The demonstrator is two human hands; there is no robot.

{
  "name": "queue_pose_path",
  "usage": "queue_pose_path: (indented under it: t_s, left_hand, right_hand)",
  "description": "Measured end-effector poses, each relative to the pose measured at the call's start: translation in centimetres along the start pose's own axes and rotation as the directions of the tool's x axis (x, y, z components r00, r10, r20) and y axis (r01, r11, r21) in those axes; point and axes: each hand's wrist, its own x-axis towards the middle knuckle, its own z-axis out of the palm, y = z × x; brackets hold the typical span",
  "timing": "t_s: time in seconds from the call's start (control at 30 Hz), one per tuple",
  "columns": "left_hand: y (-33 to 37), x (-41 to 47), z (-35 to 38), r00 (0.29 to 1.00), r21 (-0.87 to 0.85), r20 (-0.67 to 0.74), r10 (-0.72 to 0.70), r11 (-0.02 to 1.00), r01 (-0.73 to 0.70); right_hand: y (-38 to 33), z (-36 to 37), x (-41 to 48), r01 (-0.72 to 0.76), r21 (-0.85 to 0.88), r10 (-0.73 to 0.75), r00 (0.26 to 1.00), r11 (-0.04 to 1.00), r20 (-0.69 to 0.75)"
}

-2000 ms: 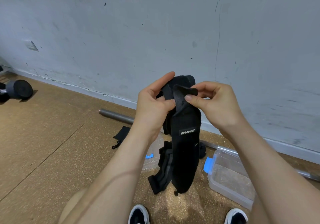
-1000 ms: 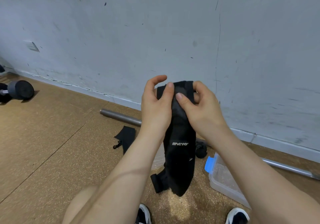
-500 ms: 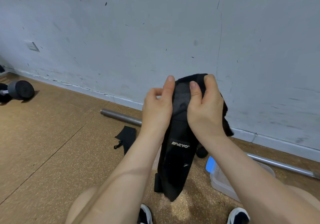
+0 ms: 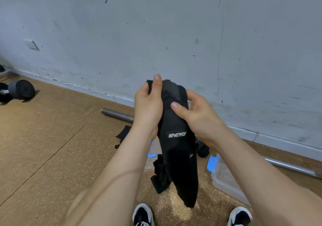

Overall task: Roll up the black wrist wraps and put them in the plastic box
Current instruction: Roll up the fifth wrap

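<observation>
I hold a black wrist wrap (image 4: 179, 156) with a white logo in front of me, its top end bunched between both hands and its long tail hanging down towards the floor. My left hand (image 4: 148, 107) grips the top left edge, thumb up along the fabric. My right hand (image 4: 196, 115) pinches the wrap from the right, thumb pressed on its front. The clear plastic box (image 4: 224, 178) with blue latches lies on the floor at lower right, partly hidden by my right forearm. A second black strap (image 4: 123, 134) lies on the floor behind my left wrist.
A steel bar (image 4: 118, 115) runs along the foot of the grey wall. A dumbbell (image 4: 19, 90) sits at far left. A clear lid with a blue clip (image 4: 151, 156) and a small black item (image 4: 203, 149) lie behind the wrap. My shoes (image 4: 143, 215) show at the bottom.
My right hand has slid down from over the top of the wrap to its right side, thumb now on the front. My left thumb has risen along the top edge. The tail hangs longer.
</observation>
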Motion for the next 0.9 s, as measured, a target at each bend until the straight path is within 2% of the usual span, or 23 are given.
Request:
queue_pose_path:
  t_s: [0.07, 0.1, 0.2, 0.27, 0.33, 0.43, 0.53, 0.67, 0.8, 0.87, 0.9]
  left_hand:
    - [0.3, -0.3, 0.0, 0.959, -0.011, 0.230, -0.166, 0.985, 0.173]
    - [0.1, -0.6, 0.0, 0.920, 0.043, 0.339, -0.198, 0.980, 0.195]
    - [-0.9, -1.5, -0.2, 0.793, 0.200, 0.571, -0.213, 0.973, 0.117]
    - [-1.7, -1.6, -0.7, 0.721, 0.232, 0.648, -0.245, 0.965, 0.120]
    - [-2.1, -1.4, -1.4, 0.700, 0.272, 0.656, -0.283, 0.953, 0.130]
    - [-2.7, -1.3, -2.0, 0.708, 0.458, 0.612, -0.351, 0.888, 0.045]
    - [-4.5, -1.6, -2.2, 0.659, 0.583, 0.569, -0.492, 0.806, 0.099]
    - [-6.0, -2.7, -2.5, 0.520, 0.704, 0.579, -0.628, 0.707, 0.069]
    - [-5.8, -3.3, -2.8, 0.387, 0.648, 0.675, -0.628, 0.755, 0.096]
    - [-5.4, -3.7, -2.5, 0.335, 0.678, 0.692, -0.639, 0.735, 0.001]
    - [-5.3, -4.0, -2.4, 0.333, 0.707, 0.682, -0.651, 0.703, -0.073]
  right_hand:
    - [-0.2, -0.4, 0.4, 0.022, 0.027, -0.016, 0.981, 0.999, -0.196]
    - [-0.4, -0.9, 0.7, 0.019, 0.077, 0.002, 0.961, 0.997, -0.276]
    - [-1.2, -2.7, 1.1, 0.032, 0.232, 0.066, 0.912, 0.972, -0.405]
    - [-1.4, -3.4, 1.2, 0.039, 0.258, 0.082, 0.894, 0.965, -0.440]
    - [-1.6, -3.8, 1.2, 0.048, 0.300, 0.094, 0.892, 0.953, -0.443]
    - [-2.1, -4.2, 1.2, 0.071, 0.394, 0.119, 0.891, 0.916, -0.439]
    - [-1.9, -3.8, 1.1, 0.073, 0.384, 0.104, 0.902, 0.920, -0.420]
    - [-1.6, -2.9, 1.3, 0.088, 0.334, 0.067, 0.902, 0.938, -0.426]
    - [-1.7, -3.5, 1.5, 0.093, 0.385, 0.095, 0.892, 0.918, -0.441]
    - [-1.7, -3.5, 1.5, 0.086, 0.418, 0.119, 0.890, 0.904, -0.440]
    - [-1.7, -3.5, 1.5, 0.083, 0.433, 0.131, 0.888, 0.897, -0.441]
